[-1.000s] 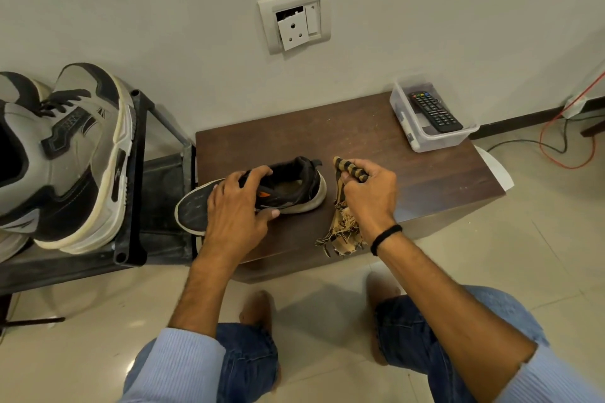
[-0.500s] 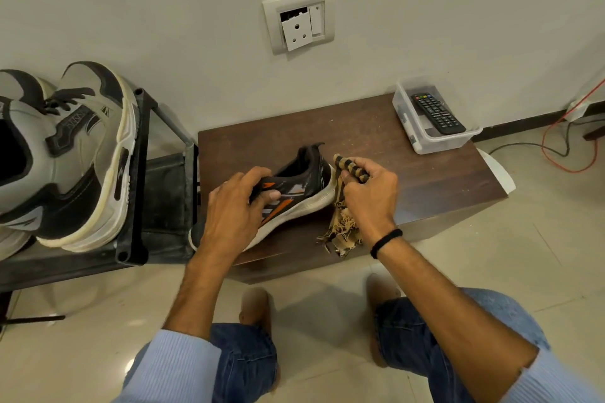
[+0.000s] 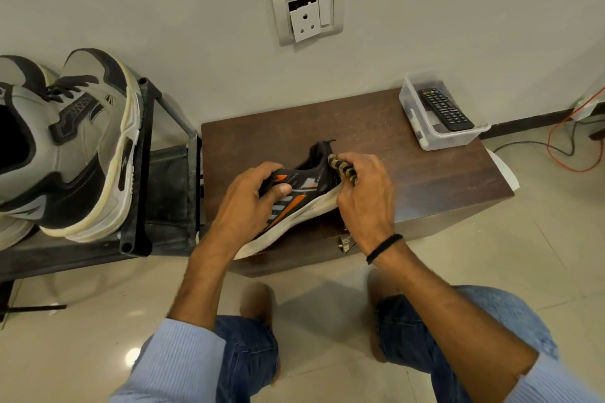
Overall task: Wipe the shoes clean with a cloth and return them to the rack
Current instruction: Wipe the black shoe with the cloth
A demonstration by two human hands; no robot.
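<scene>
Evidently mid-wipe: the left hand grips the black shoe with curled fingers, tilted over the wooden table, the right hand pinches the striped cloth at its heel, and the return to the rack is not yet done.

Light blue ribbed sleeves pushed up forearms; blue jeans; black wristband on right wrist.
</scene>
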